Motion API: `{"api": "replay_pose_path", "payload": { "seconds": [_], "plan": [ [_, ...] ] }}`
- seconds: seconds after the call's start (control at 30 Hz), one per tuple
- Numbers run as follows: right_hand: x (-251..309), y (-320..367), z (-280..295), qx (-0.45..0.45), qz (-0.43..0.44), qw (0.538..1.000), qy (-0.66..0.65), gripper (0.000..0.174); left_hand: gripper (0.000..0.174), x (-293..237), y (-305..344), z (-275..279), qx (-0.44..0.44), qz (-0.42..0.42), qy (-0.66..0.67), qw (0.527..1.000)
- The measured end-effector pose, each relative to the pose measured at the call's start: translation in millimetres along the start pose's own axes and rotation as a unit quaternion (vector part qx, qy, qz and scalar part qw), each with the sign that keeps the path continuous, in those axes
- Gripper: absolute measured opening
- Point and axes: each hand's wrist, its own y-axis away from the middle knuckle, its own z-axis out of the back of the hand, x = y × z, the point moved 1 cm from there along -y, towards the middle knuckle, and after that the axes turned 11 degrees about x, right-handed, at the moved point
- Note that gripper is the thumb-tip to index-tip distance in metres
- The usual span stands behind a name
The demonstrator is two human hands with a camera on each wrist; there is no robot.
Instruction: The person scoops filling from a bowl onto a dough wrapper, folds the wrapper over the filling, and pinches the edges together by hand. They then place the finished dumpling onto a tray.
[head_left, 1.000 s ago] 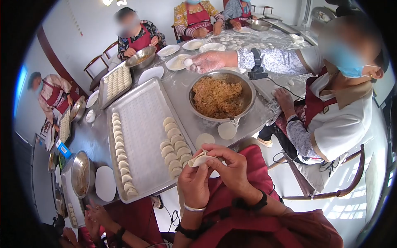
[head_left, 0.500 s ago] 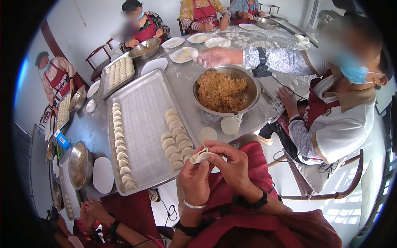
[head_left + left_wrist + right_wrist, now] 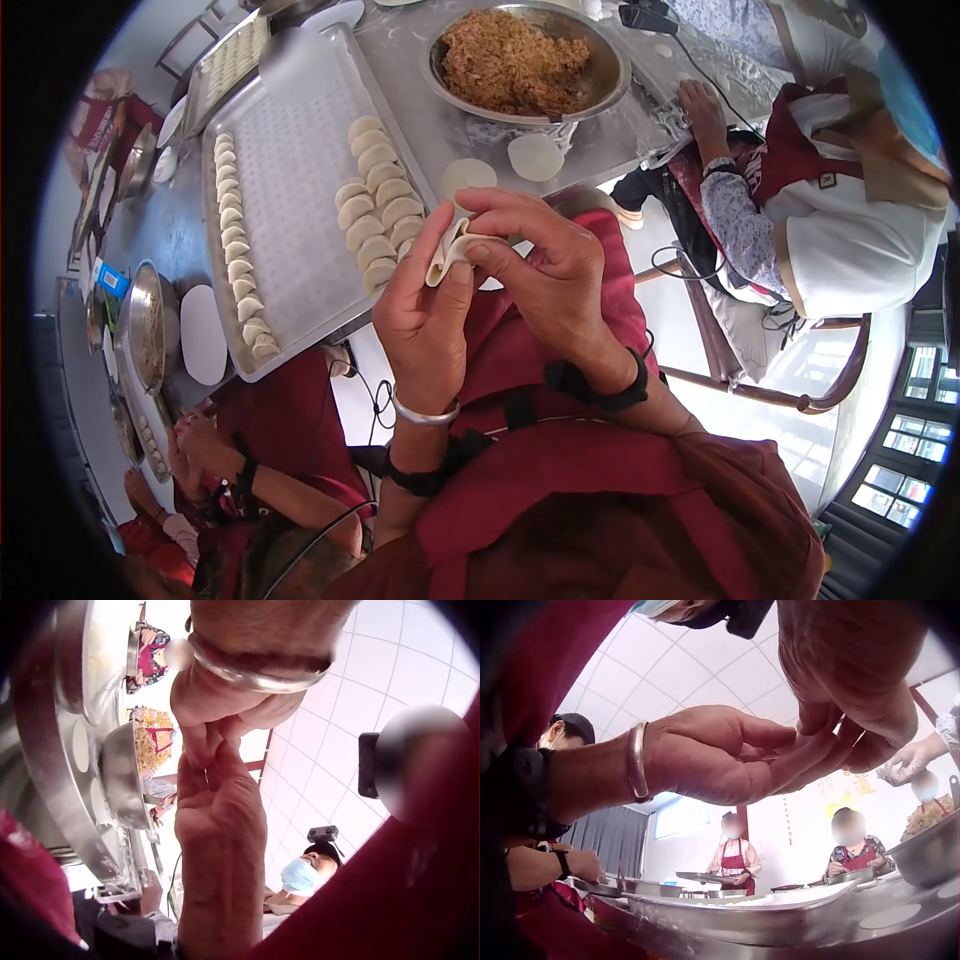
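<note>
a: where's the dumpling (image 3: 450, 252)?
b: held up just off the table (image 3: 400, 70) edge, between both hands.
a: how do they hold it?
b: the left hand (image 3: 425, 320) cradles it in curled fingers; the right hand (image 3: 545, 270) pinches its folded edge. the tray (image 3: 290, 200) of dumplings lies just beyond.

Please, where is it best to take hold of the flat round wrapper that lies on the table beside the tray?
Probably at its near rim, coming from the table's front edge. The wrapper lies flat and thin on the table, leaving nothing to grasp from above; pinch the lifted rim. The left hand and right hand hold a dumpling.
</note>
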Motion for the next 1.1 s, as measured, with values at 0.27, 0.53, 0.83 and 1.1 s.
{"api": "replay_pose_path", "payload": {
  "seconds": [0.27, 0.53, 0.83, 1.1],
  "plan": [
    [8, -5, 8, 0.012, -0.073, 0.996, -0.049, 0.028, 0.043, 1, -2, 1, 0.012, 0.007, 0.059, 0.998],
    [-2, -3, 5, 0.049, -0.021, 0.996, -0.073, 0.028, 0.047, -1, 2, 4, 0.022, 0.027, 0.047, 0.998],
    [6, -3, 6, 0.059, 0.083, 0.990, 0.098, 0.019, 0.050, -9, 5, 6, 0.068, 0.080, 0.034, 0.994],
    [1, -1, 13, 0.109, 0.095, 0.982, 0.120, 0.018, 0.055, -12, 5, 7, 0.095, 0.118, 0.046, 0.987]
  ]
}}
